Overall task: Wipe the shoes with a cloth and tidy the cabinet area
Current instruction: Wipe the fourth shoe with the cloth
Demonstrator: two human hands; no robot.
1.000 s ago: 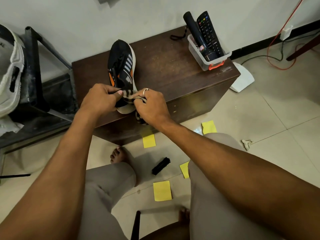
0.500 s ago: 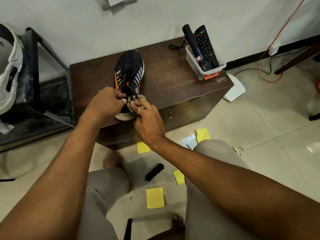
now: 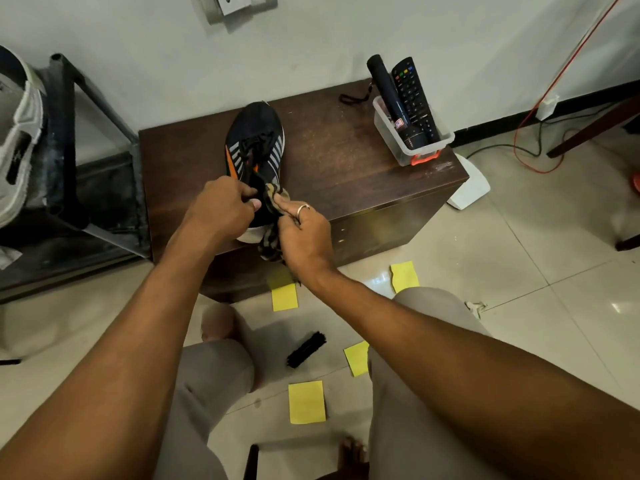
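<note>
A black sneaker (image 3: 255, 140) with orange and grey stripes stands on the dark wooden cabinet (image 3: 332, 161), toe pointing toward the wall. My left hand (image 3: 221, 211) grips the shoe's heel collar. My right hand (image 3: 304, 233), a ring on one finger, holds a striped brown cloth (image 3: 272, 242) bunched against the heel on the shoe's right side. Part of the cloth hangs over the cabinet's front edge. The heel itself is mostly hidden by both hands.
A clear plastic bin (image 3: 405, 147) with a remote and a black flashlight sits on the cabinet's right end. Yellow sticky notes (image 3: 306, 401) and a black brush (image 3: 306, 349) lie on the tiled floor by my knees. A metal rack (image 3: 69, 140) stands at left, cables (image 3: 526, 150) at right.
The shoe has been turned from leaning on its side to standing upright. My right hand has shifted the cloth up along the heel; my left hand keeps hold of the collar.
</note>
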